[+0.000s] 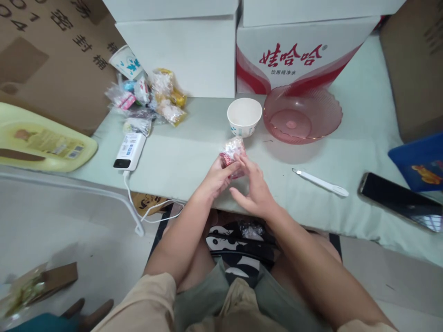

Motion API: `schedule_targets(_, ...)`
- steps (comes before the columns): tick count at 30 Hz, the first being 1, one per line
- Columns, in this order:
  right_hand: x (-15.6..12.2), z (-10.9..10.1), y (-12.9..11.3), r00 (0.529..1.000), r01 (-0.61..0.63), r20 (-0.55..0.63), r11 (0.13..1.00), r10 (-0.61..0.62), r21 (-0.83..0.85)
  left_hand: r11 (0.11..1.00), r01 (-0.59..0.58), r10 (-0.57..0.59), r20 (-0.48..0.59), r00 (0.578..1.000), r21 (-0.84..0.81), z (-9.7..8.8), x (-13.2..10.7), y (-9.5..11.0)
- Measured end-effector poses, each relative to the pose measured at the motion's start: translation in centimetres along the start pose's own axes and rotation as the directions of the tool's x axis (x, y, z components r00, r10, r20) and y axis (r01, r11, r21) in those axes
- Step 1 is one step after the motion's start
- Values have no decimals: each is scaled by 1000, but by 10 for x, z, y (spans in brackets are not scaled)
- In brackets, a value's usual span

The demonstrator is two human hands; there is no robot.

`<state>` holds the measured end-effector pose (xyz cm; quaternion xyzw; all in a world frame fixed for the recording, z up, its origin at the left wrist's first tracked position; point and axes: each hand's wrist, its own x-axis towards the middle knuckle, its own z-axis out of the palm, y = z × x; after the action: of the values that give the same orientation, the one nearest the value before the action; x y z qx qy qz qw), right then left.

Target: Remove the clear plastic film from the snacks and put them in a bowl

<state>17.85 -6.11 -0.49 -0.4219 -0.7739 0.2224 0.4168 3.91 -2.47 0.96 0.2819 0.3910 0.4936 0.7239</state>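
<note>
Just in front of the paper cup, my left hand is closed around a small clear plastic packet with red print. My right hand lies against the packet's right side with its fingertips. Its thumb stands apart from the fingers, so it touches the packet without wrapping round it. What is inside the packet is too small to make out. To the right of the cup stands a pink clear bowl with a wavy rim.
A pile of wrapped snacks lies by a tipped paper cup. A white power bank with a cable is nearer. On the right lie a white pen-like tool and a phone. Cartons line the back.
</note>
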Motion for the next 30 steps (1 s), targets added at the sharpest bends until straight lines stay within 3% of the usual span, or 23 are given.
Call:
schedule_targets(4,-7,-9,1,995,-78,-62,995,74,-66,1000,-5,5,-2,1000,24,-8,5,4)
schedule_targets(10,-17,-10,5,997,-75,19,970,81,-232,998,-13,13,6,1000,62,-11,7,4)
schedule_targets(13,-21,-33,14,993,-117,-68,948,101,-295,993,-34,39,-42,998,117,-11,9,1)
schedule_targets(15,-28,-58,26,958,-273,-197,874,208,-403,990,-57,64,-56,996,126,-14,10,1)
schedule_targets(18,-48,-96,50,876,-481,-302,675,375,-560,986,-89,103,-90,991,143,-20,13,2)
schedule_targets(20,-63,-113,65,850,-516,-291,584,439,-627,983,-102,121,-122,985,150,-24,16,3)
schedule_targets(22,-73,-122,74,839,-522,-271,555,473,-648,981,-112,133,-137,982,156,-25,17,3)
schedule_targets(24,-75,-124,73,825,-544,-274,565,494,-620,972,-159,182,-127,975,175,-25,19,2)
schedule_targets(26,-67,-118,62,806,-586,-282,638,521,-499,946,-225,256,-109,961,234,-23,18,-1)
schedule_targets(28,-55,-104,42,791,-611,-220,760,571,-223,910,-238,283,-89,955,339,-19,16,-5)
schedule_targets(30,-42,-85,22,789,-598,-53,785,612,163,874,-208,259,-59,964,439,-14,13,-9)
